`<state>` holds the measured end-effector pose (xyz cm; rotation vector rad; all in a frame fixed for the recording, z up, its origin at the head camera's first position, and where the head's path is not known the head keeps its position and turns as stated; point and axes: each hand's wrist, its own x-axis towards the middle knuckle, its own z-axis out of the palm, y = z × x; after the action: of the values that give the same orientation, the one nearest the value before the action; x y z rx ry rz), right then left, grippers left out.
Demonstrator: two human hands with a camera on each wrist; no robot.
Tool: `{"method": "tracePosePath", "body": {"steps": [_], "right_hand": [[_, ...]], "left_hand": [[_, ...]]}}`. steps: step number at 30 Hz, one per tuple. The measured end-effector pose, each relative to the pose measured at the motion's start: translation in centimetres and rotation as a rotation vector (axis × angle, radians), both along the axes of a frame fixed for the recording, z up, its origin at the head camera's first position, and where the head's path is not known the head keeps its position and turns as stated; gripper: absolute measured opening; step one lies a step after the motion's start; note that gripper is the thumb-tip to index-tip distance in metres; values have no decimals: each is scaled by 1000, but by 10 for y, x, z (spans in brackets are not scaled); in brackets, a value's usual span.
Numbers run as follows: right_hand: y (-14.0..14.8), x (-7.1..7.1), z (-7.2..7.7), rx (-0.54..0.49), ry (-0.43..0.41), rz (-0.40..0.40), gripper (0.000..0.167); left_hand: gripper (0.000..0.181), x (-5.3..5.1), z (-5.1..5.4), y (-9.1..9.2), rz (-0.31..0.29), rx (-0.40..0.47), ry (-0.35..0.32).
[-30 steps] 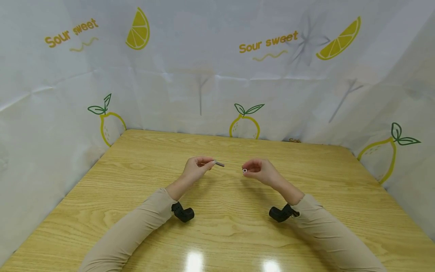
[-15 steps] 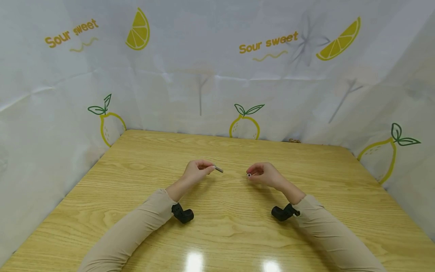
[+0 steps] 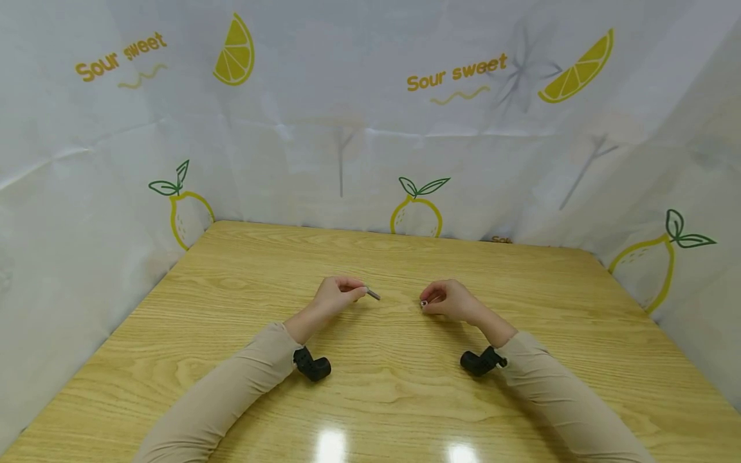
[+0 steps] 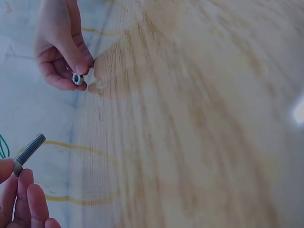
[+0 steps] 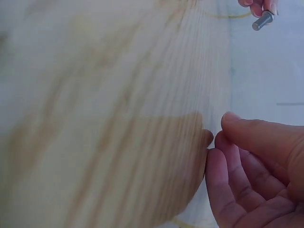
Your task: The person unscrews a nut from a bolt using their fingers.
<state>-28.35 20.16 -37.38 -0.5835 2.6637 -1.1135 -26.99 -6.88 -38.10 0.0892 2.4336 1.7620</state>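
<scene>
My left hand (image 3: 331,299) pinches a grey metal bolt (image 3: 373,294) by one end between thumb and fingers. Its threaded shank (image 4: 32,148) sticks out toward the right hand. Across a short gap, my right hand (image 3: 456,302) holds a small metal nut (image 3: 424,303) at its fingertips. In the left wrist view the hole of that nut (image 4: 78,80) faces the left hand. Bolt and nut are apart, both held above the table. From the right wrist the fingers (image 5: 251,126) hide the nut, while the bolt (image 5: 263,21) shows at the top right.
A wood-grain table (image 3: 370,399) lies under both hands. Behind it and at its sides hangs a white cloth (image 3: 301,167) with lemon prints. Each wrist carries a black camera mount (image 3: 312,364) close over the tabletop.
Both hands have come slightly lower and nearer to me. The right hand has shifted a little to the right, widening the gap. The bolt now slants more downward.
</scene>
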Motion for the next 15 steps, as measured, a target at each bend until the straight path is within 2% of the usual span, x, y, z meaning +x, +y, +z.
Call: {"method": "tracePosePath", "body": {"steps": [15], "right_hand": [[-5, 1, 1, 89, 15, -2, 14]], "left_hand": [[21, -2, -1, -2, -16, -12, -1]]}}
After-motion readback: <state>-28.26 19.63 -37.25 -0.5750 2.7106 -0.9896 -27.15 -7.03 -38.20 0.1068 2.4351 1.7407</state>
